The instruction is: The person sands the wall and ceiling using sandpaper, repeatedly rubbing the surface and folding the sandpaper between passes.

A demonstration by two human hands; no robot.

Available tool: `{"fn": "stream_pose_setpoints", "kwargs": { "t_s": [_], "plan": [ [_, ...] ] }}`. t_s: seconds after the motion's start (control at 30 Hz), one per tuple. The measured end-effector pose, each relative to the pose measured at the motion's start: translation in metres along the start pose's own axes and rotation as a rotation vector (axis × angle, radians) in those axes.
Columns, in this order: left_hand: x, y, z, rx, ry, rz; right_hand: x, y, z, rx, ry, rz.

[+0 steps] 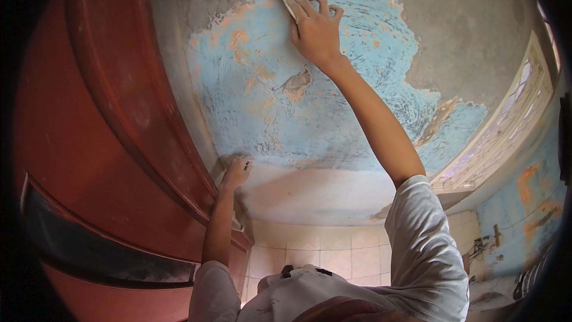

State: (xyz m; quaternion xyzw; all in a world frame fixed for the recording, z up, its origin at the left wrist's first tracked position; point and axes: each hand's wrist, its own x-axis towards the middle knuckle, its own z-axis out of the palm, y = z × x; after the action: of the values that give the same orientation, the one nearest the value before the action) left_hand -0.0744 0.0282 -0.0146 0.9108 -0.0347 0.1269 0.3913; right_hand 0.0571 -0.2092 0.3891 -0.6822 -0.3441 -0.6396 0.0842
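My right hand (319, 30) is raised high on the wall. Its fingers press a piece of sandpaper (288, 5), pale on the back with a dark edge, against the surface. Around it the wall's blue paint (357, 77) is worn, with dark streaks and orange patches. Low at the left, my left hand (237, 172) rests near the wall's corner beside the red door frame. Its fingers look curled, with a small dark spot among them; what they hold, if anything, I cannot make out.
A red wooden door (89, 107) with a dark panel fills the left side. Bare grey plaster (465, 30) borders the paint. At the right is a pale lattice window (500, 125). Below lies a tiled floor (333, 259); cables (479, 247) hang at the lower right.
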Motion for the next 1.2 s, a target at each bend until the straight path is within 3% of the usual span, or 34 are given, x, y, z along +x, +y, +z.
{"fn": "stream_pose_setpoints", "kwargs": {
  "t_s": [0.1,0.17,0.3,0.47,0.57,0.73,0.87,0.93,1.0,1.07,1.13,1.2],
  "plan": [
    [-0.002,0.004,-0.002,0.049,0.037,0.060,0.005,0.002,-0.008,-0.061,-0.019,-0.047],
    [-0.001,0.003,-0.003,0.055,0.042,0.074,0.006,0.010,-0.013,-0.105,0.088,0.031],
    [0.004,-0.014,0.005,0.062,0.066,0.105,0.003,-0.005,0.002,-0.135,0.083,0.084],
    [-0.001,0.002,-0.002,0.067,0.066,0.092,0.007,-0.001,-0.013,-0.002,-0.036,0.028],
    [0.001,0.001,-0.001,-0.018,0.049,0.073,-0.003,0.021,-0.020,-0.122,-0.001,0.023],
    [0.004,-0.009,0.005,0.086,0.120,0.191,-0.011,-0.007,0.013,-0.087,-0.040,-0.066],
    [-0.003,0.010,-0.006,0.065,0.080,0.144,-0.008,0.004,-0.001,-0.068,-0.145,-0.104],
    [-0.003,0.018,-0.009,0.008,0.033,0.038,-0.007,0.017,-0.009,-0.060,-0.109,-0.046],
    [-0.001,0.008,-0.006,0.018,0.048,0.057,-0.006,0.020,-0.007,-0.094,-0.021,0.038],
    [0.002,-0.007,0.003,0.024,0.057,0.075,-0.007,0.007,0.007,-0.030,0.006,0.019],
    [0.004,-0.010,0.004,0.097,0.118,0.230,-0.002,-0.001,0.012,-0.038,-0.056,-0.149],
    [0.000,-0.001,-0.001,0.093,0.109,0.188,-0.001,0.009,-0.006,-0.077,-0.104,-0.142]
  ]
}}
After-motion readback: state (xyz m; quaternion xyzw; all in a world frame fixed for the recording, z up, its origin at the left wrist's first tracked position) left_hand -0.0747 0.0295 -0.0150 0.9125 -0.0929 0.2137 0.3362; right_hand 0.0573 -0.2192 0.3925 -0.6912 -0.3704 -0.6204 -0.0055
